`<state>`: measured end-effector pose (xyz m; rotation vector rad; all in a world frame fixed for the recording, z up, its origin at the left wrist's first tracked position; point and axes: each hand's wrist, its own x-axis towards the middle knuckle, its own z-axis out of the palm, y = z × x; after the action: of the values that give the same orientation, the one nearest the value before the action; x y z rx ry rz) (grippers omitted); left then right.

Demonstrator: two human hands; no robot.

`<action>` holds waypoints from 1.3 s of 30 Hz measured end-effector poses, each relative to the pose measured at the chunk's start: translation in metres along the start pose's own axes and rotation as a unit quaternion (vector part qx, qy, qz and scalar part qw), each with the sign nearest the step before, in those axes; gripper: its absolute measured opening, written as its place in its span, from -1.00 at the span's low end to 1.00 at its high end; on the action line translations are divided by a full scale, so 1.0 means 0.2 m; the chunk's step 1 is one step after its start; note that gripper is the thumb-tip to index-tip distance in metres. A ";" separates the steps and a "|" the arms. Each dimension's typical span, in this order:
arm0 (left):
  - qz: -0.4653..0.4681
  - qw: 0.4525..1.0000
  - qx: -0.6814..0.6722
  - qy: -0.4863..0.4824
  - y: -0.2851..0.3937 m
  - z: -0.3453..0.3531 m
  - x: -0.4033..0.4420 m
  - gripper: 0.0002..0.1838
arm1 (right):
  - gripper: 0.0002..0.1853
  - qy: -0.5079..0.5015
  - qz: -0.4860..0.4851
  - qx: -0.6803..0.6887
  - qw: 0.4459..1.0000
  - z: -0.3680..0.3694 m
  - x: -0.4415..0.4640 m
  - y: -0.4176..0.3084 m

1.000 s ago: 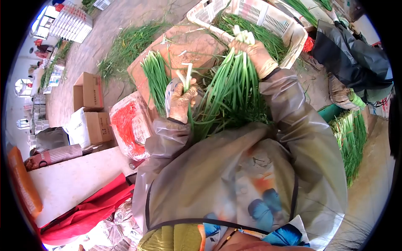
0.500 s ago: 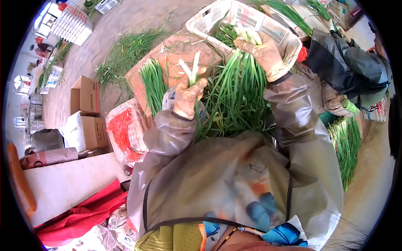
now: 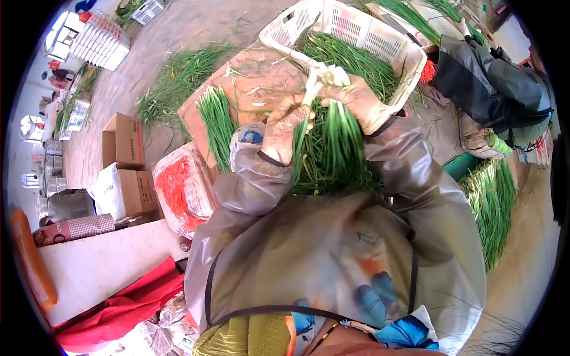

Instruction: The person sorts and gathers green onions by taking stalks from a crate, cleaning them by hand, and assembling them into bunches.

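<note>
My right hand (image 3: 358, 105) is closed around a bunch of garlic chives (image 3: 343, 133), its white ends up and the green leaves hanging down. Close beside it, my left hand (image 3: 284, 130) grips a few chive stalks (image 3: 311, 89), their pale ends touching or nearly touching the bunch. More loose chives lie below both hands, in front of the apron (image 3: 309, 249). To the left, a neat bundle of chives (image 3: 217, 127) rests on a brown board (image 3: 255, 74).
A white plastic crate (image 3: 409, 74) holding chives stands beyond my right hand. Red ties (image 3: 172, 188) lie on a package at left, near cardboard boxes (image 3: 123, 142). Another person in a dark apron (image 3: 475, 89) sits at right, near stacked chives (image 3: 493, 207).
My left hand has moved right and up with its stalks, and my right hand has come left and down with the bunch. The hands are now together, uncovering chives in the crate.
</note>
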<state>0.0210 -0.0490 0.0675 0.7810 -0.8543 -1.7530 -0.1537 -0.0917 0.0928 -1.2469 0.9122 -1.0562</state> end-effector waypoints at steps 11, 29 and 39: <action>0.075 0.992 0.075 0.070 -0.03 0.05 0.03 -0.76 | -0.52 0.084 -0.019 -0.103 0.991 -0.01 0.04 0.03; 0.049 0.914 0.395 0.075 -0.37 -0.40 0.29 -0.69 | -0.72 0.092 -0.168 -0.208 0.959 -0.25 0.14 -0.53; -0.079 0.678 0.731 -0.007 -0.04 -0.27 0.06 -0.67 | -0.78 0.010 -0.242 -0.003 0.970 -0.27 0.12 -0.82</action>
<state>0.0584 -0.0696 0.0302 1.8495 -2.2848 -0.8407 -0.2170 -0.1319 0.2495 -1.5075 0.6355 -1.4478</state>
